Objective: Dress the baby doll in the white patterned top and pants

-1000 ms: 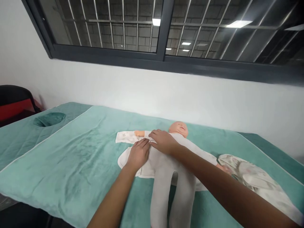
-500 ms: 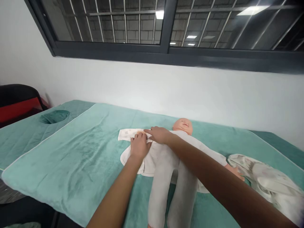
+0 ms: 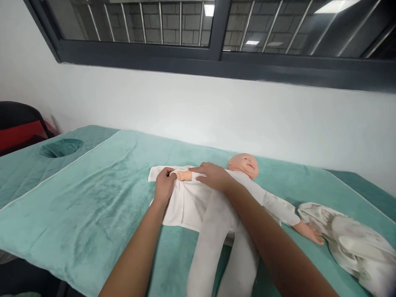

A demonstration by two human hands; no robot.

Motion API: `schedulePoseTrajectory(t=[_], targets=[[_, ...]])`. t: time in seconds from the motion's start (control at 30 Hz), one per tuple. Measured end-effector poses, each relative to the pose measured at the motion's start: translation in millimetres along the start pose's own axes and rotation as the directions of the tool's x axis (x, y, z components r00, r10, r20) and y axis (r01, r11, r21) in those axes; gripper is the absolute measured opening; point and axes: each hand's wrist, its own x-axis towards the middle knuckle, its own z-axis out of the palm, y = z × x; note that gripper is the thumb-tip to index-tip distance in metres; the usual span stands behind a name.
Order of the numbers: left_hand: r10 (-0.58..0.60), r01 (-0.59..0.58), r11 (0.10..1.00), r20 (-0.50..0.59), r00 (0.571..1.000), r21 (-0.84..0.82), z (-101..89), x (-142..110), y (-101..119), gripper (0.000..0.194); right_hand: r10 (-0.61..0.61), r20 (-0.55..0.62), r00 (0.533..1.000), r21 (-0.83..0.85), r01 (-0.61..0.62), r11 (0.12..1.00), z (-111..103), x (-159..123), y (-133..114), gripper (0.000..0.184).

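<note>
A baby doll (image 3: 243, 166) in white clothing lies on its back, its head toward the wall. Under its body a white baby shirt (image 3: 188, 202) is spread out to the left, and one patterned sleeve (image 3: 153, 173) stretches leftward. My left hand (image 3: 163, 187) pinches the shirt's fabric just beside the doll's bare hand (image 3: 184, 175). Around the doll's forearm, my right hand (image 3: 213, 176) has its thumb and fingers closed. The doll's other arm (image 3: 283, 210) is inside a sleeve, with that hand showing past the cuff. My right forearm covers part of the doll's trunk and leg.
A teal padded bed cover (image 3: 108, 198) lies beneath everything, with a round hole (image 3: 63, 147) at the left end. A crumpled white printed cloth (image 3: 349, 239) rests at the right. Behind are a white wall (image 3: 173, 107) and a barred window. A black and red chair (image 3: 21, 128) stands left.
My left hand has moved left along the sleeve, and the doll's bare hand now shows between my hands. The doll's head has turned to the right. The view has shifted slightly.
</note>
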Motion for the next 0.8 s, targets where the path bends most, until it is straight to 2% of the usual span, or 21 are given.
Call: schedulePoseTrajectory(t=[0.1, 0.17, 0.23, 0.3, 0.33, 0.37, 0.43, 0.47, 0.5, 0.53, 0.57, 0.6, 0.63, 0.67, 0.7, 0.77, 0.8], targets=[[-0.020, 0.017, 0.998, -0.055, 0.998, -0.053, 0.6, -6.2, 2.2, 0.014, 0.027, 0.031, 0.999, -0.087, -0.025, 0.996, 4.6, 3.8, -0.5, 0.044], [0.048, -0.051, 0.998, -0.086, 0.995, -0.025, 6.1, -15.0, 3.5, 0.011, 0.029, 0.027, 0.999, -0.151, -0.024, 0.988, 9.1, 6.2, -1.1, 0.043], [0.215, -0.214, 0.973, 0.000, 0.977, 0.081, 14.6, -25.0, 4.6, 0.008, 0.017, -0.002, 1.000, -0.160, -0.017, 0.987, 13.1, 8.7, -1.7, 0.038], [0.353, -0.385, 0.907, 0.194, 0.916, 0.172, 22.7, -32.8, 5.6, 0.009, 0.003, -0.048, 0.999, -0.116, -0.009, 0.993, 14.3, 10.2, -2.4, 0.032], [0.377, -0.431, 0.884, 0.269, 0.886, 0.182, 25.3, -35.0, 6.1, 0.010, -0.003, -0.079, 0.997, -0.079, -0.003, 0.997, 13.0, 9.6, -2.6, 0.030], [0.377, -0.440, 0.881, 0.304, 0.875, 0.175, 26.7, -35.9, 6.7, 0.010, -0.005, -0.117, 0.993, -0.045, -0.001, 0.999, 10.4, 7.3, -2.6, 0.030], [0.324, -0.369, 0.918, 0.265, 0.908, 0.145, 25.6, -34.5, 8.0, 0.012, 0.026, -0.224, 0.974, 0.018, -0.022, 1.000, 2.3, -4.2, -0.9, 0.034], [0.282, -0.313, 0.941, 0.220, 0.934, 0.124, 23.7, -32.8, 8.6, 0.016, 0.078, -0.318, 0.945, 0.066, -0.060, 0.996, -2.2, -14.2, 1.3, 0.036], [0.239, -0.259, 0.960, 0.177, 0.955, 0.101, 21.4, -31.1, 9.1, 0.021, 0.161, -0.431, 0.888, 0.126, -0.118, 0.985, -6.1, -27.1, 4.8, 0.037], [0.202, -0.215, 0.974, 0.144, 0.969, 0.077, 19.3, -29.7, 9.3, 0.026, 0.265, -0.545, 0.796, 0.205, -0.179, 0.962, -8.8, -42.5, 10.0, 0.038], [0.174, -0.181, 0.982, 0.120, 0.977, 0.051, 17.6, -28.6, 9.3, 0.030, 0.382, -0.649, 0.658, 0.300, -0.240, 0.923, -9.9, -59.6, 17.1, 0.036], [0.156, -0.159, 0.987, 0.105, 0.982, 0.023, 16.5, -27.9, 9.1, 0.032, 0.478, -0.704, 0.526, 0.375, -0.296, 0.878, -9.0, -77.3, 25.9, 0.036], [0.146, -0.146, 0.989, 0.095, 0.985, 0.000, 16.1, -27.6, 8.6, 0.033, 0.523, -0.712, 0.469, 0.404, -0.336, 0.851, -6.4, -94.5, 36.3, 0.037], [0.140, -0.139, 0.990, 0.088, 0.986, -0.015, 16.3, -27.6, 7.9, 0.034, 0.559, -0.707, 0.433, 0.422, -0.376, 0.825, -2.4, -109.9, 47.7, 0.039], [0.136, -0.135, 0.991, 0.080, 0.987, -0.021, 16.9, -27.7, 7.1, 0.035, 0.593, -0.683, 0.425, 0.420, -0.435, 0.796, 2.5, -122.7, 59.1, 0.039], [0.130, -0.129, 0.991, 0.067, 0.989, -0.015, 18.5, -27.9, 5.9, 0.037, 0.634, -0.640, 0.434, 0.377, -0.541, 0.751, 12.2, -138.7, 78.3, 0.037], [0.129, -0.128, 0.992, 0.062, 0.990, -0.008, 19.2, -27.9, 5.6, 0.038, 0.635, -0.625, 0.455, 0.346, -0.567, 0.747, 16.0, -142.0, 84.4, 0.035]])
